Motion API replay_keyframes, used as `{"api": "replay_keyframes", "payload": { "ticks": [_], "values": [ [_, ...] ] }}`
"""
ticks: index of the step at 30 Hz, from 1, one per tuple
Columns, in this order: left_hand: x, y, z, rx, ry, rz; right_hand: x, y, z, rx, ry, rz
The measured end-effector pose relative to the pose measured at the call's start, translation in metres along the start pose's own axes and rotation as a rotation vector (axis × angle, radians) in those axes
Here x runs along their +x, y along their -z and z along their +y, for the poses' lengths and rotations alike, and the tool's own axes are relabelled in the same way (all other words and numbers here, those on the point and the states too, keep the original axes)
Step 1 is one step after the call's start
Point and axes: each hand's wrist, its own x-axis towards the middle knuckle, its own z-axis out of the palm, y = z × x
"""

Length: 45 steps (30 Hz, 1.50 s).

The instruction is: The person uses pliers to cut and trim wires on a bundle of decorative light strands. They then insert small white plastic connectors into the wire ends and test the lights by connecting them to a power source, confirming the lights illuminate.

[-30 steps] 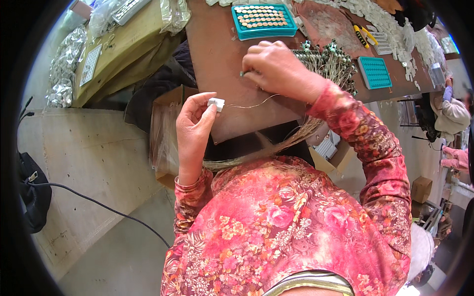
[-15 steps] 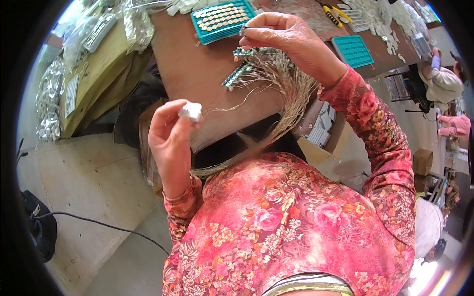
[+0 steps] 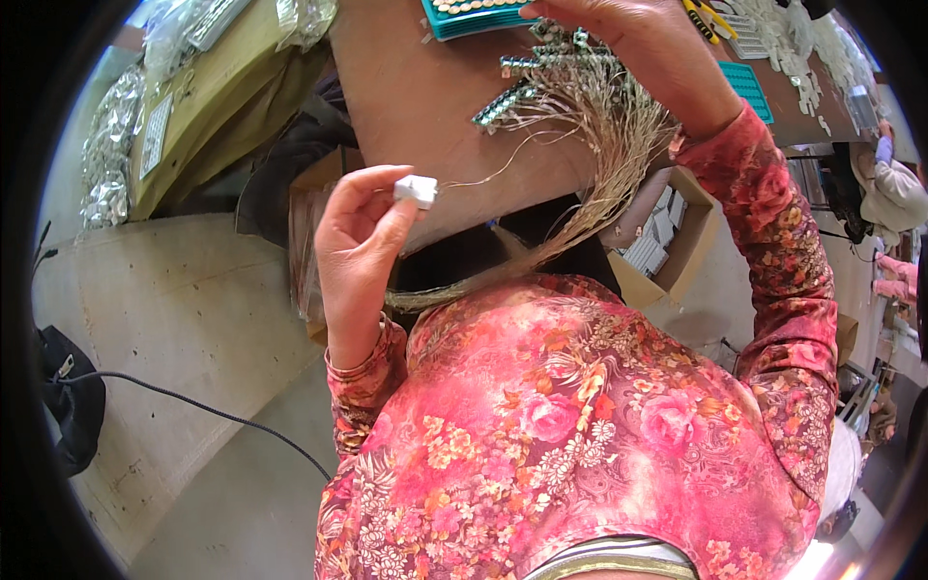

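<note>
My left hand [image 3: 360, 242] pinches a small white plastic block [image 3: 417, 190] between thumb and fingers. A thin wire runs from beside the block toward a bundle of fine brownish wires [image 3: 619, 184], which drapes off the table and across my lap. Dark green strips of small parts [image 3: 505, 104] lie at the bundle's far end. Over that end reaches my right hand [image 3: 648, 43], its fingers drawn together beside a teal tray [image 3: 447, 29] of round metallic discs. The upper picture edge cuts off these fingertips, so what they hold is hidden.
The brown table [image 3: 406, 106] carries a second teal tray [image 3: 746, 89], yellow-handled pliers [image 3: 704, 21] and a pile of white plastic parts [image 3: 802, 68]. An open cardboard box [image 3: 691, 237] with white pieces stands below its edge. A black cable [image 3: 208, 406] crosses the floor at left.
The view has shifted, so the table and trays sit higher and further right. My left hand has risen slightly with the white block. The small dark piece earlier in my right fingers no longer shows.
</note>
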Motion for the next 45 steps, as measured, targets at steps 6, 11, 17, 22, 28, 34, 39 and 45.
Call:
{"api": "replay_keyframes", "payload": {
  "ticks": [6,11,17,22,28,34,39,45],
  "values": [
    [-0.026,0.003,-0.014,0.054,0.307,-0.302,-0.001,0.001,0.001,0.037,0.028,-0.082],
    [-0.046,-0.019,-0.051,0.455,0.148,-0.229,-0.002,0.002,0.000,0.079,0.032,-0.077],
    [-0.048,-0.013,-0.097,0.712,0.170,-0.150,-0.006,0.001,-0.008,0.144,-0.023,-0.019],
    [-0.046,-0.007,-0.123,0.695,0.178,-0.155,-0.003,-0.002,-0.010,0.317,0.016,-0.009],
    [-0.023,-0.017,-0.133,0.258,0.366,-0.397,-0.001,-0.008,-0.003,0.078,-0.029,-0.065],
    [-0.003,-0.047,-0.112,0.329,0.351,-0.496,-0.003,-0.001,0.001,0.090,-0.038,-0.075],
    [-0.010,-0.064,-0.096,0.444,0.107,-0.318,-0.005,0.002,0.004,0.081,-0.011,-0.073],
    [-0.019,-0.047,-0.072,0.539,0.036,-0.404,-0.012,0.001,-0.003,0.028,-0.015,-0.062]
  ]
}}
